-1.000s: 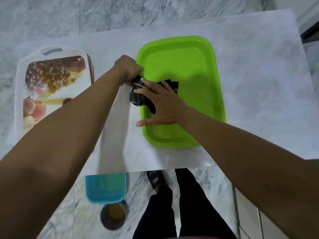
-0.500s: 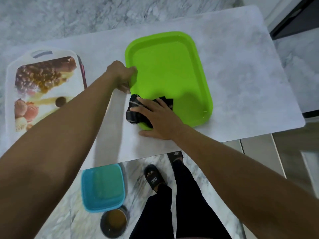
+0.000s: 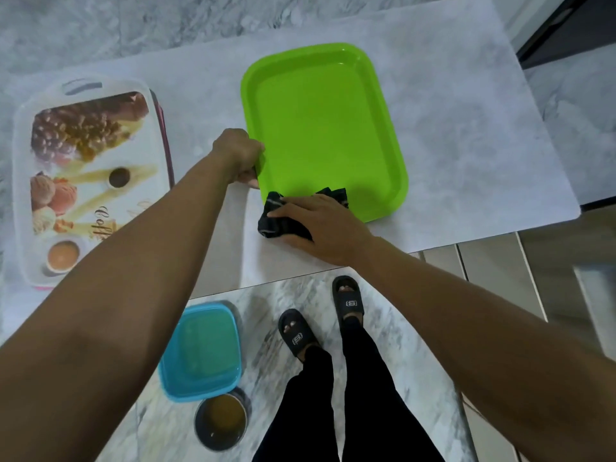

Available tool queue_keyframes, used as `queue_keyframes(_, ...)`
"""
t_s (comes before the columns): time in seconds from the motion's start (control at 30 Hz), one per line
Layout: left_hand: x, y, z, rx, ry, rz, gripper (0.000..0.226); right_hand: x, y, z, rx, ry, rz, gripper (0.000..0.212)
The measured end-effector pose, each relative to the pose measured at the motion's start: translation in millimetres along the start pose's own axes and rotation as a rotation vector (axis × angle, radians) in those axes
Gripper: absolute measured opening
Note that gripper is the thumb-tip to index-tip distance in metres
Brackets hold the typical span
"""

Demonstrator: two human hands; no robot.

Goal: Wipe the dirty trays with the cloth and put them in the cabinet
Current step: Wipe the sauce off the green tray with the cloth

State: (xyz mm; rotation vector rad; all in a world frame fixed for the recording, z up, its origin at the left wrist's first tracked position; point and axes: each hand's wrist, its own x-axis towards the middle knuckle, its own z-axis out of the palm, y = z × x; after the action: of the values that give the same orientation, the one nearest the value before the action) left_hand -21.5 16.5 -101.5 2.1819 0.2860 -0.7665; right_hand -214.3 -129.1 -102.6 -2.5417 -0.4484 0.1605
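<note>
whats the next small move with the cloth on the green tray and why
Probably sweep the cloth across the green tray toward its far rim. The right hand presses it at the near left corner, partly over the rim onto the table, the left hand grips the left rim, and most of the tray floor lies bare ahead.

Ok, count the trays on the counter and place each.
2. The green tray lies mid-counter, the left hand gripping its left rim. The printed tray lies at the left. A dark red edge beneath it may be a third.
</note>
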Motion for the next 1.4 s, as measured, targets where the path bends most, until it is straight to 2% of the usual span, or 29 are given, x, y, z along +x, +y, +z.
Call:
queue_keyframes(0.2,-7.4,4.5,2.6,0.057,0.014,-0.012,0.015,-26.8,11.4,-21.2,-0.037,0.041,-0.024,0.032)
queue_keyframes(0.33,-13.1,8.4,3.6,0.099,0.022,-0.024,0.016,-55.7,43.2,-47.9,-0.119,0.065,0.017,0.029)
queue_keyframes(0.53,-17.6,10.0,4.0,0.181,0.04,0.007,0.034,-73.7,84.4,-79.0,-0.321,-0.089,0.135,0.037)
queue_keyframes(0.63,-21.4,13.3,6.6,0.176,0.043,-0.005,0.025,-75.4,85.1,-75.4,-0.335,-0.067,0.155,0.036)
queue_keyframes(0.83,-20.9,10.6,5.1,0.202,0.097,0.017,0.022,-81.0,108.1,-95.7,-0.415,0.006,0.181,0.025)
queue_keyframes(1.0,-21.2,8.9,0.8,0.253,0.114,-0.003,0.017,-63.6,132.8,-133.9,-0.36,0.148,0.464,0.034)
queue_keyframes(1.17,-18.0,5.5,2.7,0.301,0.146,-0.02,0.021,-44.5,169.0,-150.6,-0.287,0.201,0.78,0.031)
queue_keyframes(1.27,-16.1,7.8,3.8,0.295,0.142,-0.04,0.017,-32.2,179.2,-146.0,-0.214,0.181,0.897,0.035)
queue_keyframes(1.4,-16.7,11.8,3.8,0.304,0.118,-0.076,0.017,-18.5,176.8,-136.4,-0.224,0.092,1.022,0.058)
